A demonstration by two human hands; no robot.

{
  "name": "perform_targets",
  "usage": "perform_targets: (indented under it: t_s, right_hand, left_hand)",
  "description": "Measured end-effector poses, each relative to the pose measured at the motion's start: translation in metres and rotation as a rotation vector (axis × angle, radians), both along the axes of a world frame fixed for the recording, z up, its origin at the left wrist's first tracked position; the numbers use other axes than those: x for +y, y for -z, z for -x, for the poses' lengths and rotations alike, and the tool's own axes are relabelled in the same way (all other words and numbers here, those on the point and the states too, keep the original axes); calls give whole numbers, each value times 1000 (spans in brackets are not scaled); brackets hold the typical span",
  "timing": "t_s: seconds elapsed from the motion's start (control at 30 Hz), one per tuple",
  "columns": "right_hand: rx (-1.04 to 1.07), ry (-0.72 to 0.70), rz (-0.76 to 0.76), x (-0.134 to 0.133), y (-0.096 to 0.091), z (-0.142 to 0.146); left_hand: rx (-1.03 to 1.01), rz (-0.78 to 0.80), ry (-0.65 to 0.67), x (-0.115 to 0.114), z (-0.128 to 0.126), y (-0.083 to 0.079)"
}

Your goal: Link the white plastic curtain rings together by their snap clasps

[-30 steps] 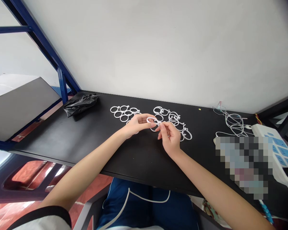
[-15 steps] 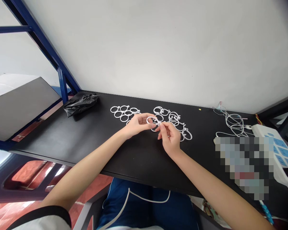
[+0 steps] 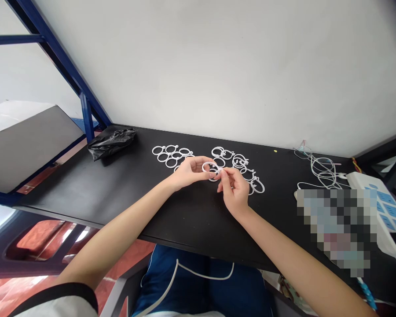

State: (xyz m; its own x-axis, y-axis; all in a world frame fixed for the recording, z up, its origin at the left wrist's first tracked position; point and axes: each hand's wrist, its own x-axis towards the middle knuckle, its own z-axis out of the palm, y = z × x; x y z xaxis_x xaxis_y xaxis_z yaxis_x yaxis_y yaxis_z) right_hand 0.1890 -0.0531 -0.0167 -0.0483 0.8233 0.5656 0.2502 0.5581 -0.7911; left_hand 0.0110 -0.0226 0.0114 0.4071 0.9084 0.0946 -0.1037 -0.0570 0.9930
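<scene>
Rings (image 3: 169, 154) between bag (image 3: 112, 144) and power strip (image 3: 387, 207)

A thin white ring (image 3: 203, 165) is held tilted between the left hand (image 3: 189, 171) and right hand (image 3: 236, 189), pinched at its right end. Similar left rings (image 3: 169, 154) lie clustered on the worktop (image 3: 198, 220); right rings (image 3: 246, 162) overlap loosely.

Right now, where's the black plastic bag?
Head view: the bag lies at the back left of the table, right of the blue post, left of the white rings.

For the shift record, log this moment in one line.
left hand: holds white ring; right hand: pinches same ring; more rings: on black table
</scene>
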Motion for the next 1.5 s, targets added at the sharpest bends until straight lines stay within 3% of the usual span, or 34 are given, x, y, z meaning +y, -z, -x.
perform_targets:
  t_s: [0.37,0.6,1.07,1.5]
  right_hand:
    - [0,-35,-20,1,1,0]
    - [-4,-52,-25,0,-1,0]
    - [-33,-164,96,1,2,-1]
    - [-80,-289,172,0,1,-3]
  left_hand:
    - [33,-31,164,-5,-4,-3]
    - [139,-78,152,-7,-6,1]
    - [71,-136,83,-4,-9,10]
    - [182,-162,33,-3,-7,7]
